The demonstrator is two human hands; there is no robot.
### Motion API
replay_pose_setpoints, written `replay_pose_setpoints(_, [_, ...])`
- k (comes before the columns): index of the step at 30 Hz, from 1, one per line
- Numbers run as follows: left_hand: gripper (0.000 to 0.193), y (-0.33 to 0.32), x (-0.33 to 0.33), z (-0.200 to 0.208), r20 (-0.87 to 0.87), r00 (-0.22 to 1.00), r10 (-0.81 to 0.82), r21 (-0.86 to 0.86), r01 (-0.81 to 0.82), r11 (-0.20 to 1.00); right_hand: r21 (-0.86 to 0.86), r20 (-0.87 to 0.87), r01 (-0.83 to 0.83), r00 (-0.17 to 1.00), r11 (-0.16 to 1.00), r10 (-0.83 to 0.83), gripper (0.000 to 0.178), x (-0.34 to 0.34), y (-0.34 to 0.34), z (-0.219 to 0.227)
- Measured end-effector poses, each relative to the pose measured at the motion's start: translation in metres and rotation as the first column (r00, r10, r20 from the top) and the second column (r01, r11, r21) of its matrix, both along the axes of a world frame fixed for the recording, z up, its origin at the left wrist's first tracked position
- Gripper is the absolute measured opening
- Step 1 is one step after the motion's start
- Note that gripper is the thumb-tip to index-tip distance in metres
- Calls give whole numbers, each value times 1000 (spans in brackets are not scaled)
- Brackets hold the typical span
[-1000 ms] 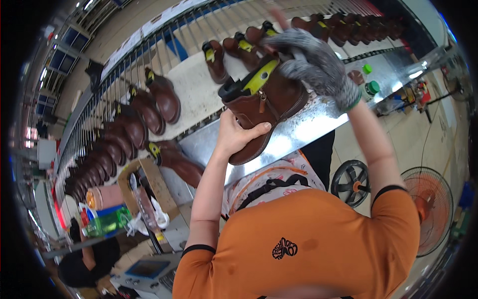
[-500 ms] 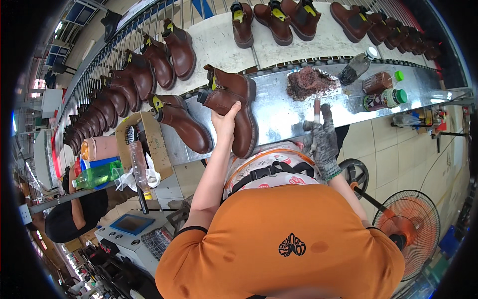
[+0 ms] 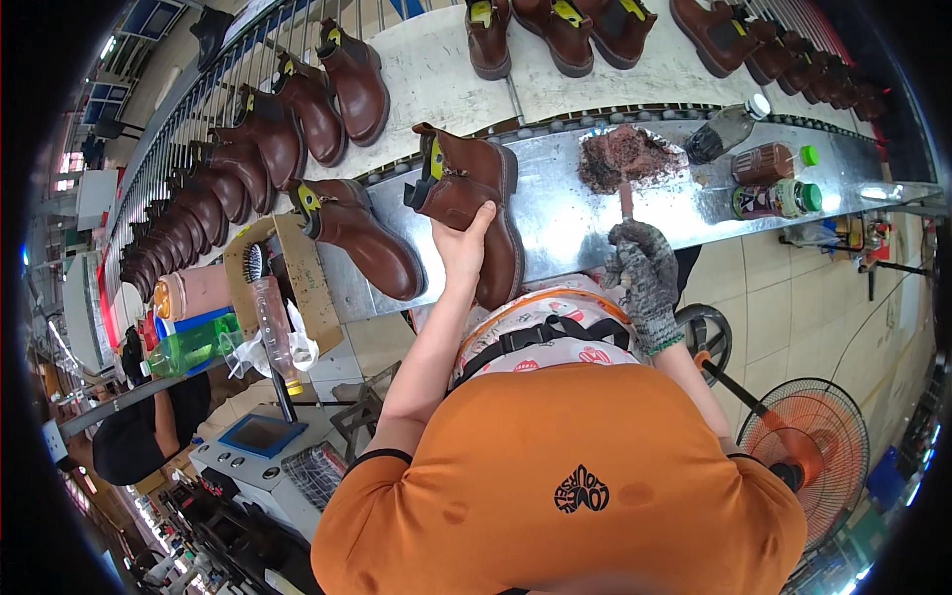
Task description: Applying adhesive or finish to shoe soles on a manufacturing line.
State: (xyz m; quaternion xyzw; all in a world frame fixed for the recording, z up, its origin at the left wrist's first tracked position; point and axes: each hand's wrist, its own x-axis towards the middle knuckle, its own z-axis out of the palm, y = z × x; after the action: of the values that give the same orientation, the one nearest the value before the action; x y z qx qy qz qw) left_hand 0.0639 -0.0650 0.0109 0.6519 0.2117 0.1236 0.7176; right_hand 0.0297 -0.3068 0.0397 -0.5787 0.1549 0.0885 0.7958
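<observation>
My left hand (image 3: 462, 243) grips a brown leather ankle boot (image 3: 472, 183) around its shaft and instep, toe toward me, over the metal bench edge. Its yellow-lined opening faces left. On my right hand (image 3: 645, 283) is a grey knitted glove; the fingers close round a thin tool (image 3: 626, 202) with a reddish-brown end. That end points at a crumpled, brown-stained pad (image 3: 623, 159) on the bench and appears to meet its near edge. A second brown boot (image 3: 362, 238) rests on the bench left of the held one.
Bottles (image 3: 729, 129) with dark and brown contents stand or lie at the bench's right. Rows of boots (image 3: 354, 84) line the pale conveyor (image 3: 436, 69) beyond. A cardboard box (image 3: 307, 283) with a hairbrush is at left. A fan (image 3: 801, 461) stands right; another person (image 3: 149, 426) is at far left.
My gloved hand has closed its fingers more round the tool, whose end has moved up to the stained pad. The held boot has shifted slightly right. The view has tilted a little.
</observation>
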Motion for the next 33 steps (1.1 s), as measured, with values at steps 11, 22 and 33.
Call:
replay_pose_setpoints(11, [51, -6, -1, 7, -18, 1000, -4, 3, 4, 1000, -836, 286, -170, 677, 521, 679, 24, 71, 53, 25])
replay_pose_setpoints(22, [52, -6, -2, 2, -4, 1000, -9, -33, 8, 999, -871, 141, -263, 676, 415, 724, 36, 80, 66, 19])
replay_pose_setpoints(33, [53, -8, 1, 6, -11, 1000, -10, -17, 9, 1000, -867, 353, -97, 574, 490, 739, 41, 68, 61, 3])
